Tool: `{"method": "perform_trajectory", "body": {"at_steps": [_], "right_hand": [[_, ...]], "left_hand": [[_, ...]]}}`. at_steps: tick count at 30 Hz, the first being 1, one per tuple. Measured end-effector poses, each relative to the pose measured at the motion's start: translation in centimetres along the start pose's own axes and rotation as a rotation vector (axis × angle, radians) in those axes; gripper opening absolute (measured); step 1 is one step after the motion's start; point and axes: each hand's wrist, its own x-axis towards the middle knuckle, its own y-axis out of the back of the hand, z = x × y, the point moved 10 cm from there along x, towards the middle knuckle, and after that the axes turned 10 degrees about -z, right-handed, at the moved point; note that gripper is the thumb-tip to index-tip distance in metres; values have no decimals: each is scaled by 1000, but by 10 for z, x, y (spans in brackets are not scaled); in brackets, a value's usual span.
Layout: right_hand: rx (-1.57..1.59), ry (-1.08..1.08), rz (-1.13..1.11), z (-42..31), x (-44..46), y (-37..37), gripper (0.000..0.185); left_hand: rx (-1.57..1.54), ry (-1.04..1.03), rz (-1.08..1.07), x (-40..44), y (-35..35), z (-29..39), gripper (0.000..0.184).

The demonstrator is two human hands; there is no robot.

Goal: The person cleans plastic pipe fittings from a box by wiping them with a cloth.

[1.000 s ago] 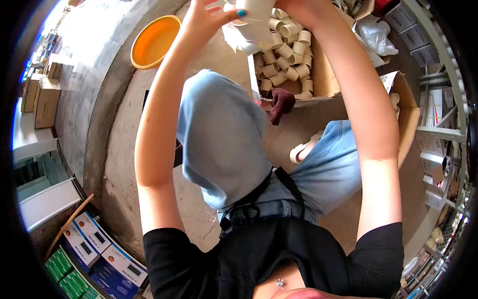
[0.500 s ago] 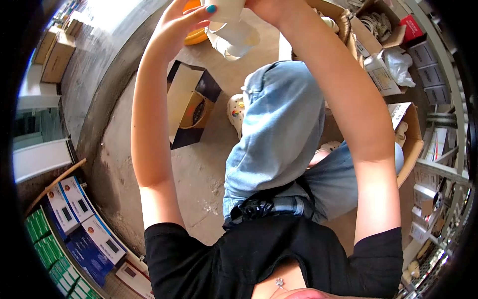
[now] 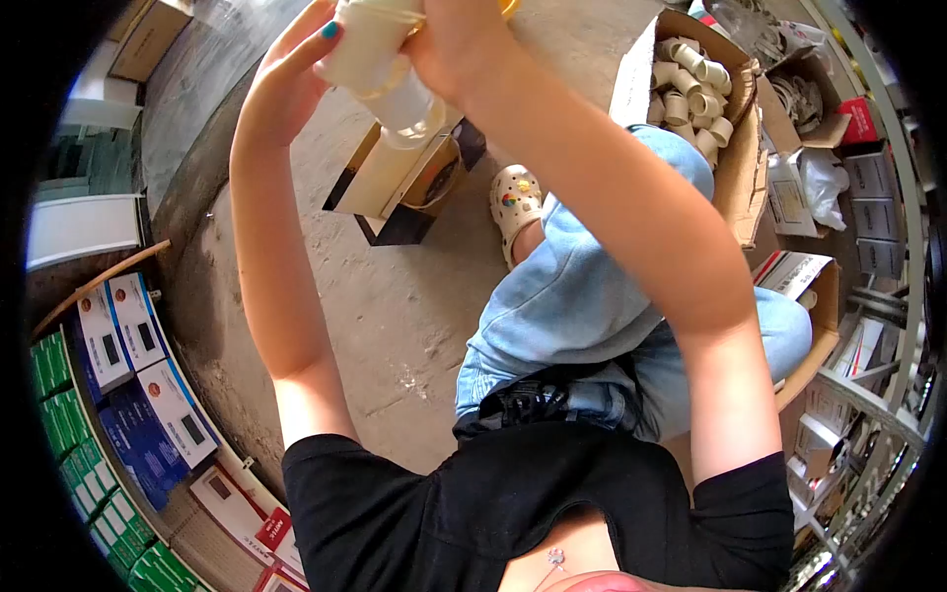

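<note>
White tube-shaped fittings, stacked or bagged together, are held up at the top of the view, with a translucent end hanging lowest. My left hand is wrapped round their left side, a blue-painted thumbnail showing. Against their right side my right hand is closed, its fingers partly hidden. Below and to the right of the fittings, an open dark-edged paper bag or box stands on the floor.
A carton of many cream pipe fittings lies beyond my knee. Another open carton is by my other knee. Metal shelving lines the right; blue-and-white boxes and green boxes stand at lower left.
Both hands have moved left with the white fittings, and the view has turned left. The dark-edged bag or box has come into view, and the fittings carton now appears farther right.
</note>
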Motion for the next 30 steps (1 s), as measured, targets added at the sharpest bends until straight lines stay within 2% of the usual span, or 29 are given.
{"method": "perform_trajectory", "body": {"at_steps": [2,5,6,8,14,17,18,19,21,23,25,26,29,30], "right_hand": [[-136,-158,-50,12,-17,-9,46],[-162,-103,73,51,-14,8,45],[-161,-68,94,56,-17,10,51],[-158,4,139,65,-26,14,63],[-237,-138,162,111,-39,42,71],[-347,-204,176,141,-39,74,74],[-339,-221,43,142,-38,66,80],[-344,-251,99,153,-39,82,79],[-360,-321,190,169,-44,107,77],[-380,-397,256,178,-49,123,74],[-378,-483,237,170,-57,117,72],[-489,-568,266,174,-61,126,68],[-422,-642,277,189,-75,135,64],[-447,-703,237,198,-77,143,57]], "left_hand": [[-54,19,-1,-12,17,-5,74],[-30,31,25,-30,-3,3,76],[-32,40,-19,-33,-2,-4,66],[-56,83,-36,-40,0,-19,67],[-137,209,-38,-45,9,-63,65],[-86,245,-1,-47,17,-88,81],[5,246,93,-49,27,-97,100],[84,283,70,-48,30,-106,114],[64,226,29,-45,22,-111,116],[142,252,16,-48,11,-112,104],[182,389,-107,-49,-7,-123,95],[288,293,-79,-48,-9,-124,90],[601,373,48,-51,8,-154,78],[577,376,25,-53,9,-164,76]]}}
